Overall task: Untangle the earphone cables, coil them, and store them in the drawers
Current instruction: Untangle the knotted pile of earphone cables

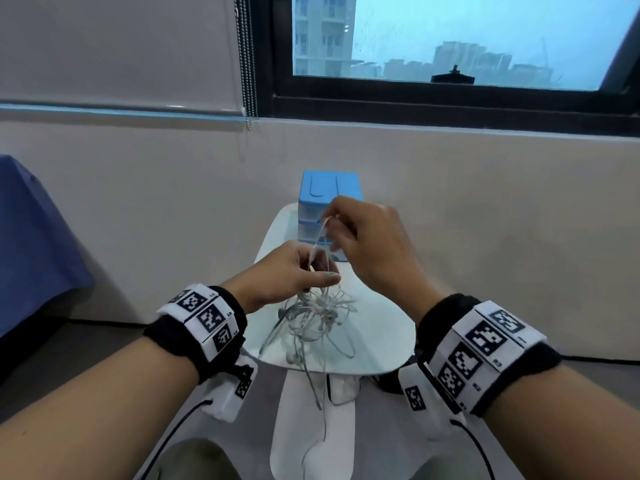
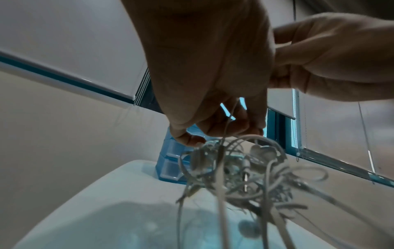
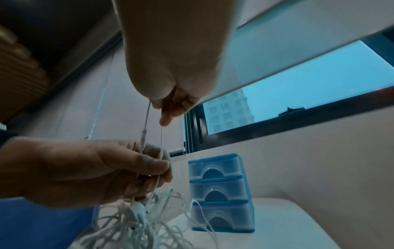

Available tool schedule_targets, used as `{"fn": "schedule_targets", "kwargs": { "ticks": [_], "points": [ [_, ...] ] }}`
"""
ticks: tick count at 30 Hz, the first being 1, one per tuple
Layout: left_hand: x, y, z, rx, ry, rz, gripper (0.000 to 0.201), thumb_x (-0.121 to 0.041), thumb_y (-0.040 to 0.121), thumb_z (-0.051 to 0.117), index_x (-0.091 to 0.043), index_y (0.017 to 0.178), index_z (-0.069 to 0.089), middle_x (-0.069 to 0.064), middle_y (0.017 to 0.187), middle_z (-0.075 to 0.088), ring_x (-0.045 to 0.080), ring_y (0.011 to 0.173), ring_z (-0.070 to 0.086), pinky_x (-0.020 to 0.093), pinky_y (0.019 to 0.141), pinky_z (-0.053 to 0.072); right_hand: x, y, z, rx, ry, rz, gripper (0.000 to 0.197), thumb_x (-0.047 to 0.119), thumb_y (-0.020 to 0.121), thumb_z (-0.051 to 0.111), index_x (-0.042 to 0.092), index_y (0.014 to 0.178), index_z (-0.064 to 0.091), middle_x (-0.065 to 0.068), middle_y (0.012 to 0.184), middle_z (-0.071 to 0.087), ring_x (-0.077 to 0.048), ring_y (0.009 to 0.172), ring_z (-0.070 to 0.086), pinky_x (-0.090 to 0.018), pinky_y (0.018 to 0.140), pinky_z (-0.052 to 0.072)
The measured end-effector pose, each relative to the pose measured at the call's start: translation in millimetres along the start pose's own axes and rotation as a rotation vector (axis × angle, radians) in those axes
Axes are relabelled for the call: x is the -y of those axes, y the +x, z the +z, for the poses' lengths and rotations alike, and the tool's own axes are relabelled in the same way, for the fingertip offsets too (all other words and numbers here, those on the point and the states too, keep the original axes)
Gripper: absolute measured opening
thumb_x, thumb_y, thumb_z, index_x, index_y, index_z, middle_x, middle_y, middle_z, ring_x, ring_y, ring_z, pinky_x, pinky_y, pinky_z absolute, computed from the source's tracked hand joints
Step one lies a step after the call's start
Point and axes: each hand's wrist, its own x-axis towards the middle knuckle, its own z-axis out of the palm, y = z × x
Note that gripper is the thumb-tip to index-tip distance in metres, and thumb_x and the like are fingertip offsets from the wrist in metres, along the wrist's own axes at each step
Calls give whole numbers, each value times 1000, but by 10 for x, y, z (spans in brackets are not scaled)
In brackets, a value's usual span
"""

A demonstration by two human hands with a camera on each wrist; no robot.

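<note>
So we've got a big knot of white earphone cables (image 1: 317, 317) held up over the small white table (image 1: 381, 341), with a few loose ends dangling down past the near edge toward the floor. Our left hand (image 1: 287, 271) has the top of the knot, fingers and thumb curled in and pinching the strands where they bunch together. In the right wrist view the thumb (image 3: 149, 166) is pressed flat across two cables that run straight up out of the grip.

Our right hand (image 1: 367, 237) sits higher and a bit further back, pinching those same two strands between thumb and fingertips and drawing them up taut out of the bundle. One of the two strands has a small inline piece (image 3: 142, 138) on it, just above the left hand. The rest of the tangle hangs below the left hand in a loose mess of loops, and from the left wrist view we can make out what looks like an earbud (image 2: 264, 150) in there, though it's pretty blurry.

The drawers (image 1: 327, 209) are at the far end of the table, against the wall: a little blue unit with three clear drawers stacked one over another, all pushed in. The right hand is in front of it in the head view, not touching it.

Behind all that is a dark-framed window (image 1: 450, 39) with a roller blind (image 1: 114, 50) pulled down on the left and its bead chain (image 1: 247, 64) hanging beside the frame. Something blue (image 1: 34, 237) is off to our left
</note>
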Motion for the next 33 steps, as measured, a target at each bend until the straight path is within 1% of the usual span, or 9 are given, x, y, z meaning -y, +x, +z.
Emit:
{"fn": "schedule_targets", "kwargs": {
  "ticks": [4,8,12,14,20,24,29,31,33],
  "points": [
    [-29,33,-20,-30,107,-27,16,-20,98,70,-7,92,77,3,80,73,11,72,62,29,69,51,50,7,-68,-126,-49,-149,14,6,94,64,16,104,66,11,86,66,-9,72,58,-23,65,46],
    [-95,22,-42,-117,122,27,17,-18,100,67,-11,89,77,0,77,72,8,69,60,29,73,50,-61,-106,20,34,108,175,41,14,89,72,24,125,55,11,109,58,-6,81,62,-10,73,47],
    [-260,40,-28,-239,35,173,15,-13,100,66,-8,91,77,10,83,74,8,68,60,22,70,50,-226,-262,167,349,144,380,7,25,92,72,26,96,67,8,93,67,-11,80,64,-32,77,52],
    [-321,49,-32,-294,-36,240,15,-15,101,65,-14,94,78,10,89,75,10,70,61,22,72,51,-246,-315,196,428,99,385,15,29,99,64,21,89,72,5,83,68,-12,72,64,-33,71,55],
    [-124,87,-6,-285,-229,175,32,-5,96,67,-18,125,65,0,85,65,11,73,59,24,74,51,-164,-20,72,70,319,468,34,19,105,51,7,78,67,-15,71,70,-26,60,72,-44,62,60],
    [132,55,179,2,19,20,9,-14,95,72,-20,101,72,0,91,71,5,78,64,22,77,50,42,212,-143,-138,350,341,31,16,106,49,-1,86,67,-16,83,71,-23,72,75,-28,59,58],
    [347,113,343,-14,231,-80,9,-25,94,74,-22,87,78,-11,68,59,6,64,51,25,67,43,144,338,-278,-344,20,-63,25,20,106,48,12,98,70,4,97,69,-10,87,60,-24,71,47],
    [361,129,359,-34,227,-94,15,-30,97,70,-24,86,79,-14,71,64,1,63,53,19,63,43,93,300,-265,-299,-51,-121,23,19,104,49,15,98,71,4,108,67,-8,98,58,-21,82,46],
    [341,133,361,-43,214,-87,21,-32,101,65,-20,91,79,-13,78,69,-5,65,57,14,63,44,-22,230,-190,-110,-162,-59,22,22,102,49,23,99,71,4,120,65,-19,124,54,-40,106,43]
  ]
}}
